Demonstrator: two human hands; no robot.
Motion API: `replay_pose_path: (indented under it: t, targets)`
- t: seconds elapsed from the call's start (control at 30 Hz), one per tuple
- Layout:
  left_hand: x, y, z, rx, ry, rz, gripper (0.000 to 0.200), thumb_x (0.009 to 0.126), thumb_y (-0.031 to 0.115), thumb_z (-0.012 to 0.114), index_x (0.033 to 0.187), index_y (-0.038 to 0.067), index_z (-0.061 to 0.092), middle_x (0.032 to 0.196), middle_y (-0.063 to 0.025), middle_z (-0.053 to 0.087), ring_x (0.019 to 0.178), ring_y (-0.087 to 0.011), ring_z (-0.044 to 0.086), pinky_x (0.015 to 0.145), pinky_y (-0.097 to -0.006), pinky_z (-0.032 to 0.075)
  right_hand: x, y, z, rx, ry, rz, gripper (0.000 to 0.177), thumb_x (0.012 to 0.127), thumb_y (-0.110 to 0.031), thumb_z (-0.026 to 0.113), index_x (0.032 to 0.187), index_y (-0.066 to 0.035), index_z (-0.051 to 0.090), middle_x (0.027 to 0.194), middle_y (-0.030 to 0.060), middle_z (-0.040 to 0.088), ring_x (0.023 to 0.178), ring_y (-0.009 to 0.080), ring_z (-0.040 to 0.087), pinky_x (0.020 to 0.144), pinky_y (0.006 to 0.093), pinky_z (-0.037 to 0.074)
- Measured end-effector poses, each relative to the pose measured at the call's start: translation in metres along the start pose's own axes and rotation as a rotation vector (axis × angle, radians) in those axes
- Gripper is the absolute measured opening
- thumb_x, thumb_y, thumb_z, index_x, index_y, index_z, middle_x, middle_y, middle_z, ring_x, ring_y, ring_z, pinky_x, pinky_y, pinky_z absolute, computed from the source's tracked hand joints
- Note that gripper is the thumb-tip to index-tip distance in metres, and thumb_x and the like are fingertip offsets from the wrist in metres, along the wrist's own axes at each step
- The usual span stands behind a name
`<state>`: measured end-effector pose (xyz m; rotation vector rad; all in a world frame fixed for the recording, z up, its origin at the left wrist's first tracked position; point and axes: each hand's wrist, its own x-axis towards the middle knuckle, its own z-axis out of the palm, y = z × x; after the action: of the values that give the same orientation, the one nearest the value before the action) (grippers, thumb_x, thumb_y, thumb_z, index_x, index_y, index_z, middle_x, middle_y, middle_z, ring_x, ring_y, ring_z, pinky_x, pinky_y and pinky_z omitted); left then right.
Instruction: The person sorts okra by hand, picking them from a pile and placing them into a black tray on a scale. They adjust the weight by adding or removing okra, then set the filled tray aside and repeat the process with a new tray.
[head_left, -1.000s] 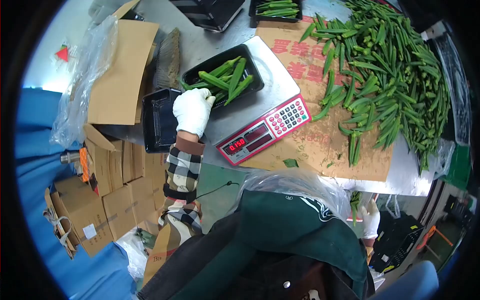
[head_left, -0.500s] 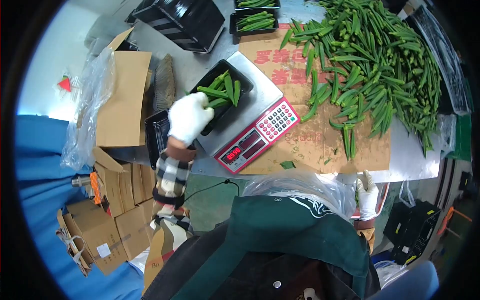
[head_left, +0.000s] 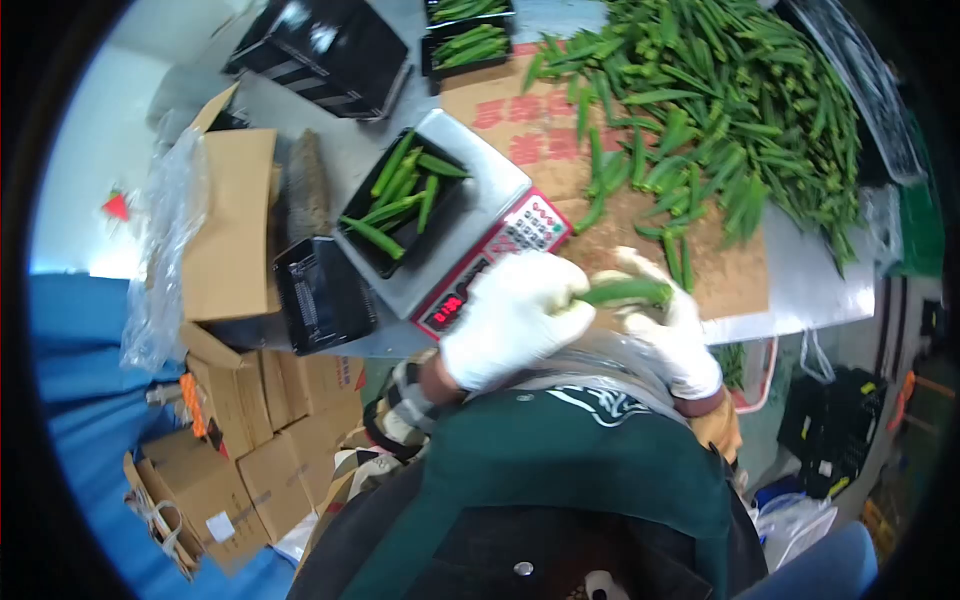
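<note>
A single green okra pod (head_left: 630,291) lies across the space between my gloved hands, over the table's front edge. My left hand (head_left: 520,318) pinches its left end; my right hand (head_left: 676,335) has its fingers closed around the right part. Just beyond my left hand is a scale (head_left: 490,247) with a red keypad panel, its lower side partly covered by the glove. On its metal plate rests a black tray (head_left: 447,205) with several okra pods (head_left: 398,185) lying at differing angles.
A large okra heap (head_left: 740,110) covers the right of the table over flattened cardboard (head_left: 500,105). Filled trays (head_left: 470,47) stand at the back. Another black tray (head_left: 322,292), a brush (head_left: 308,185) and an open carton (head_left: 230,225) are at the left.
My left hand has left the tray on the scale and moved right, toward my body. My right hand has risen from below the table edge. An okra pod is now between them.
</note>
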<state>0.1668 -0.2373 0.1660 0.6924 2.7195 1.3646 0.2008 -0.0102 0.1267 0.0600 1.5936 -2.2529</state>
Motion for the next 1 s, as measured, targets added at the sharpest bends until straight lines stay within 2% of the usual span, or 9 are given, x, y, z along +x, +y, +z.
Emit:
replay_pose_path:
  t: [0.1,0.2,0.27,0.37,0.53,0.7,0.77,0.97,1.0]
  targets:
    - [0.003,0.002,0.053,0.051,-0.200,0.157,0.026,0.084,0.023,0.073,0.105,0.009,0.070,0.094,-0.0095,0.068,0.088,-0.0302,0.064,0.079,-0.0427,0.051,-0.007,0.007,-0.007,-0.166,0.183,-0.024,0.039,0.094,-0.010,0.070,0.130,0.004,0.061,0.110,0.0121,0.071,0.100,0.0143,0.066,0.085,0.0272,0.053]
    - [0.019,-0.011,0.029,0.012,0.001,0.141,0.033,0.082,0.013,0.078,0.113,0.005,0.070,0.095,-0.0100,0.067,0.085,-0.0264,0.065,0.078,-0.0379,0.053,-0.044,0.006,-0.066,-0.045,0.559,0.122,0.020,0.096,-0.010,0.068,0.111,0.002,0.069,0.090,0.0061,0.071,0.072,0.0082,0.061,0.061,0.0221,0.046]
    - [0.032,-0.041,-0.004,0.304,0.198,0.072,0.030,0.086,0.006,0.073,0.115,0.002,0.068,0.106,-0.0132,0.067,0.097,-0.0273,0.064,0.089,-0.0367,0.052,-0.103,0.045,-0.154,-0.540,0.664,0.086,0.027,0.091,-0.012,0.073,0.113,0.003,0.069,0.089,0.0046,0.070,0.074,0.0111,0.063,0.068,0.0261,0.052]
    - [0.033,-0.088,-0.042,0.600,0.298,0.023,0.035,0.093,0.012,0.069,0.126,0.002,0.065,0.125,-0.0150,0.065,0.117,-0.0300,0.060,0.104,-0.0383,0.045,-0.175,0.048,-0.201,-1.615,0.781,0.561,0.069,0.073,-0.036,0.086,0.127,0.000,0.064,0.117,0.0205,0.071,0.104,0.0362,0.069,0.091,0.0395,0.055]
    - [-0.002,-0.151,-0.045,0.556,0.243,-0.152,0.031,0.093,0.020,0.071,0.120,0.004,0.070,0.114,-0.0148,0.070,0.110,-0.0302,0.063,0.100,-0.0405,0.047,-0.128,0.068,-0.188,-0.864,0.861,0.109,0.055,0.087,-0.018,0.077,0.132,0.007,0.059,0.122,0.0236,0.069,0.110,0.0299,0.069,0.096,0.0367,0.053]
    - [-0.019,-0.136,-0.042,0.633,0.324,-0.266,0.028,0.093,0.021,0.072,0.115,0.004,0.072,0.111,-0.0131,0.072,0.104,-0.0299,0.065,0.095,-0.0402,0.050,-0.011,0.128,-0.161,-1.147,0.750,-0.115,0.066,0.081,-0.026,0.080,0.136,0.004,0.057,0.127,0.0268,0.063,0.122,0.0383,0.060,0.105,0.0425,0.046]
    - [-0.023,-0.131,-0.048,0.595,0.398,-0.274,0.027,0.093,0.019,0.072,0.115,0.003,0.072,0.110,-0.0129,0.072,0.103,-0.0271,0.066,0.095,-0.0378,0.050,0.014,0.113,-0.140,-1.436,0.749,0.098,0.060,0.081,-0.028,0.080,0.130,0.001,0.061,0.121,0.0247,0.065,0.117,0.0376,0.061,0.101,0.0434,0.048]
    - [-0.046,-0.148,-0.067,0.203,0.591,-0.461,0.028,0.099,0.015,0.067,0.122,-0.002,0.068,0.113,-0.0117,0.071,0.100,-0.0169,0.066,0.090,-0.0302,0.052,0.021,0.113,-0.166,-1.207,0.652,0.167,0.047,0.083,-0.029,0.077,0.121,-0.003,0.064,0.103,0.0165,0.068,0.089,0.0363,0.066,0.085,0.0426,0.053]
    - [-0.048,-0.151,-0.066,0.142,0.605,-0.487,0.029,0.100,0.014,0.065,0.124,-0.002,0.067,0.114,-0.0105,0.070,0.101,-0.0145,0.065,0.089,-0.0278,0.052,0.019,0.110,-0.172,-1.075,0.606,0.199,0.041,0.086,-0.022,0.076,0.121,-0.003,0.064,0.094,0.0087,0.069,0.076,0.0254,0.065,0.075,0.0342,0.054]
